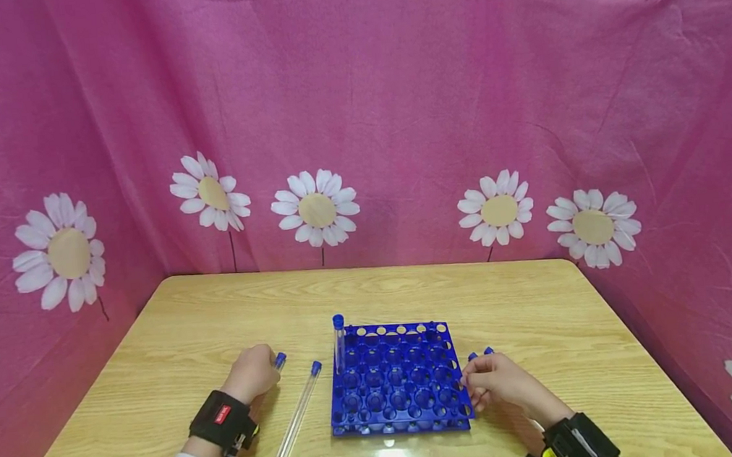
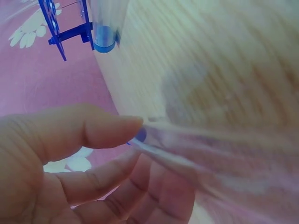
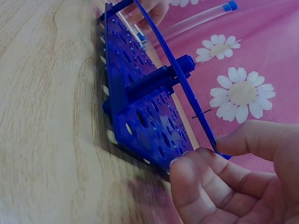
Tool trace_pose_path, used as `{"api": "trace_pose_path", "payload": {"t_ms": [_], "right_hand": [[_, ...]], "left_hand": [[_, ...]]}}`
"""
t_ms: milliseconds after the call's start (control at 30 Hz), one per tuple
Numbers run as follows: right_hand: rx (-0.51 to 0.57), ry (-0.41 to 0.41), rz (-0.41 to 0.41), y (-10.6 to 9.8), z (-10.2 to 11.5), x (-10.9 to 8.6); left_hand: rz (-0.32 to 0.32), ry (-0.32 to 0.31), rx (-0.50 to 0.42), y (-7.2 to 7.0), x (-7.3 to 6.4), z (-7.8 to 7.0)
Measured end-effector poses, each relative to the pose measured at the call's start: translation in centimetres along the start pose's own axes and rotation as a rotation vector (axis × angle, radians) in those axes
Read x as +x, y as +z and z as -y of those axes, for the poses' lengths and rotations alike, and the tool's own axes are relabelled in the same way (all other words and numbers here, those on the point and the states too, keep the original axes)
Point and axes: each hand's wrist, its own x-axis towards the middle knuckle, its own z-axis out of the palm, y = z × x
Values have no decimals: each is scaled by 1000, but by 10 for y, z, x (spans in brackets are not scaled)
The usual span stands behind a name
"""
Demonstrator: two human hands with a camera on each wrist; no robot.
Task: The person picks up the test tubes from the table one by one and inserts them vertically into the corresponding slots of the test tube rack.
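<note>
My left hand [image 1: 252, 374] pinches a clear test tube with a blue cap [image 1: 280, 360] between thumb and fingers. In the left wrist view the blurred tube [image 2: 210, 161] runs away from the thumb tip. At the table's middle stands a blue test tube rack [image 1: 397, 378]; one capped tube [image 1: 340, 343] is upright in its far left corner. My right hand [image 1: 498, 382] is at the rack's right side, with thumb and fingers pinching the edge of its upper plate [image 3: 205, 123].
Between my left hand and the rack another capped tube [image 1: 299, 416] lies on the wooden table [image 1: 371, 286]. Two blue caps [image 1: 488, 350] show just beyond my right hand, their tubes mostly hidden. A pink curtain [image 1: 395, 110] with daisies surrounds the table.
</note>
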Motion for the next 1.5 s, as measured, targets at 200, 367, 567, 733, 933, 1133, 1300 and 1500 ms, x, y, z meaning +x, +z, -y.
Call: {"api": "trace_pose_path", "payload": {"t_ms": [200, 367, 567, 733, 933, 1133, 1300, 1500], "right_hand": [[-8, 2, -6, 0, 0, 0], [-9, 2, -4, 0, -2, 1], [-18, 12, -25, 0, -3, 1], [-25, 9, -25, 0, -3, 1], [-24, 11, -22, 1, -2, 0], [-21, 14, -19, 1, -1, 0], [-8, 6, -12, 0, -1, 0], [-11, -1, -12, 0, -2, 1]], "left_hand": [[-38, 14, -38, -2, -1, -3], [-65, 7, -120, -3, -4, -7], [-138, 46, -183, -9, -12, -16], [-182, 55, -228, -14, -18, -27], [-252, 118, -279, -20, -26, -40], [-291, 159, -348, -23, -36, -54], [-328, 208, -389, -23, -41, -63], [-368, 279, -452, -21, -49, -73]]}}
